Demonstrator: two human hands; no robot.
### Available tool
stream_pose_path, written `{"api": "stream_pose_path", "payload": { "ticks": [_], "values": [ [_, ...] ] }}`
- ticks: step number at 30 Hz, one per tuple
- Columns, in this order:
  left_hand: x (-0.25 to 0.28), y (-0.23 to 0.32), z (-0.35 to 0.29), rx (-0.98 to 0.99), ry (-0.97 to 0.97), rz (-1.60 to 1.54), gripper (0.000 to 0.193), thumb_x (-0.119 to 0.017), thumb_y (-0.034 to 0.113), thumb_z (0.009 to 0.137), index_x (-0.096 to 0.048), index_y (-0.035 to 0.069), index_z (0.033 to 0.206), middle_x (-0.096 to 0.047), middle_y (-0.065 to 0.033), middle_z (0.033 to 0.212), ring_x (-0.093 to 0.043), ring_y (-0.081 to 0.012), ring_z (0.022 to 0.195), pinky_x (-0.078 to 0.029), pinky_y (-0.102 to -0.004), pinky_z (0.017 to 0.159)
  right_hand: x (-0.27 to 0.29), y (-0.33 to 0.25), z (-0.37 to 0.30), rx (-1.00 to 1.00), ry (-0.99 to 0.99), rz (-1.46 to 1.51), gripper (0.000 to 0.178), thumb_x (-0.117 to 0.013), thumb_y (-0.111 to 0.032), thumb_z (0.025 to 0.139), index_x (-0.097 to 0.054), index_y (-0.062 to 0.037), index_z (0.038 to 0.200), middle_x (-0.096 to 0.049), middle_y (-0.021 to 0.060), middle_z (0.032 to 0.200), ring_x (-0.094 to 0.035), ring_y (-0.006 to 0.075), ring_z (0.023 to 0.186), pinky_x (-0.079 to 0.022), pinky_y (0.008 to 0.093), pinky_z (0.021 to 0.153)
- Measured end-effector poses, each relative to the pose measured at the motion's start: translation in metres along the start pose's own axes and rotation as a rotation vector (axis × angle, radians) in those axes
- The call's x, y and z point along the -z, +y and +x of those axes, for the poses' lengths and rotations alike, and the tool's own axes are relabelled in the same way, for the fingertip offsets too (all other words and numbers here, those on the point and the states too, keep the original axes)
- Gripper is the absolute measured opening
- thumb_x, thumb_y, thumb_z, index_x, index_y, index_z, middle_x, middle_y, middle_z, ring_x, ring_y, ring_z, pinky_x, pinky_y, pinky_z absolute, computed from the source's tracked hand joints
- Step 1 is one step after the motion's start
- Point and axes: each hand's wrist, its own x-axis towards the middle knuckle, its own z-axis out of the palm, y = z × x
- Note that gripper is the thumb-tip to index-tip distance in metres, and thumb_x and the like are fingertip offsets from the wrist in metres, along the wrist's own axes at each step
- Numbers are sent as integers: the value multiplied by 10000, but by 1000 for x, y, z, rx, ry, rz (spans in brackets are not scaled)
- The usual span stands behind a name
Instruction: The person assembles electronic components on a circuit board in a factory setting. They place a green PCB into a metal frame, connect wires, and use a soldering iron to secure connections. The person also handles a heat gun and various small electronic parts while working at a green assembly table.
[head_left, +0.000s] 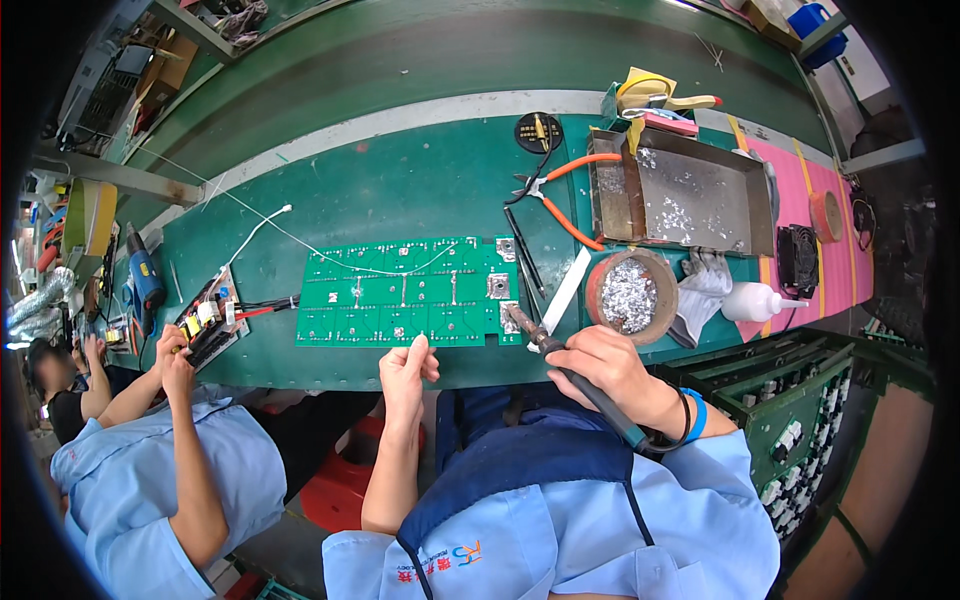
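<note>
A green circuit board lies flat on the green bench in front of me. My right hand is wrapped round a soldering iron, its tip at the silvery pad on the board's near right corner. My left hand is closed at the board's near edge, thumb pointing up. Whatever its curled fingers may hold is hidden. A thin white wire arcs over the board toward the far left.
Right of the board stand a round tub of silvery bits, a metal tray, orange-handled cutters, a white squeeze bottle and a grey cloth. A co-worker at left handles a wired assembly near a blue tool.
</note>
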Motion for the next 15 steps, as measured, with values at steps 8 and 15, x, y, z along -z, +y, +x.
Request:
{"api": "stream_pose_path", "payload": {
  "ticks": [8, 15],
  "values": [
    [-1, 2, 0, 15, 6, 6, 240, -556, 196, 818, -565, 1, 678, -538, -36, 532, -472, -71, 420, -370, -193, 404, 10, 10, 21, -159, -5, 156, 117, -639, -76, 653, -593, -39, 754, -535, 89, 620, -557, 227, 533, -433, 287, 467],
    [0, 0, 0, 3, 4, 2, 237, -552, 193, 820, -564, 5, 676, -539, -33, 534, -473, -71, 422, -372, -194, 405, 23, 27, 55, -588, -205, 334, 164, -592, -181, 724, -613, -18, 732, -574, 62, 585, -543, 108, 524, -403, 252, 470]
  ]
}}
